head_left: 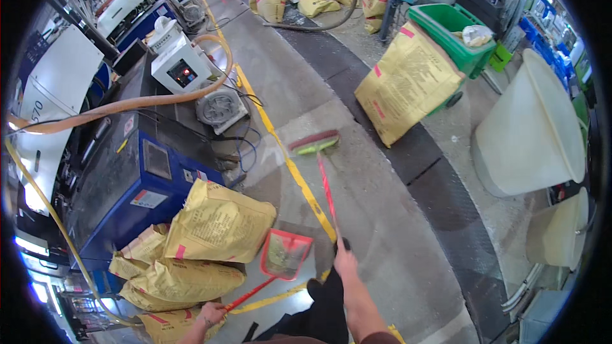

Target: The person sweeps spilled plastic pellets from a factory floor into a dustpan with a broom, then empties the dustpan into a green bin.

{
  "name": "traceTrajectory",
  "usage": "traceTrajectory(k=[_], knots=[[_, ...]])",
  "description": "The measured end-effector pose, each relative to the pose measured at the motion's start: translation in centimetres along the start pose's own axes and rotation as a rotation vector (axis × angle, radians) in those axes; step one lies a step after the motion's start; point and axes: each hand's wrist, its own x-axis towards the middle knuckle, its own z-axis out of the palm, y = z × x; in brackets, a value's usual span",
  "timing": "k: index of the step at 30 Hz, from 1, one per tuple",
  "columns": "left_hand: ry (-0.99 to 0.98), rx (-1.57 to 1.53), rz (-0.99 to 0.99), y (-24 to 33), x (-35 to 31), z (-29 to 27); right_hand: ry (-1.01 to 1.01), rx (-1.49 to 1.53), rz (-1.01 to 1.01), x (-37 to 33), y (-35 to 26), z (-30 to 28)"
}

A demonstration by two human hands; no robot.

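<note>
Sweeping looks to be partway along, judged against the yellow floor line [293, 169]. The right hand [345, 261], near the line, has its grip wrapped round the handle of the broom [326, 185], whose head rests on the grey floor just right of the line. The left hand [211, 313], left of the line, has its grip curled round the handle of the red dustpan [285, 255]. The pan lies left of the line, its tray speckled with greenish-grey matter that is probably gathered debris, though I cannot tell how much. The broom head and the pan stand well apart, on opposite sides of the line, so this stroke has not reached the pan. Well right of the line, past the dark matting [440, 197], pale specks dot the concrete, seemingly unswept.
</note>
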Motion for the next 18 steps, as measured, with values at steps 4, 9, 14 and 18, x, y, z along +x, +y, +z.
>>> traceTrajectory(k=[4,9,14,18], knots=[[-0.013,-0.112,-0.128,4.9,-2.0,0.0,0.046,0.018,-0.083,17.0,-9.7,-4.2],[-0.017,-0.254,-0.151,8.8,-0.6,-0.3,0.048,0.112,-0.113,17.5,-6.0,-6.4],[-0.031,-0.270,-0.083,12.3,2.3,-2.9,-0.118,-0.112,0.049,-3.0,7.5,-13.6],[-0.037,-0.196,-0.018,15.6,5.4,-5.2,-0.282,-0.080,0.316,-21.2,12.0,-19.5]])
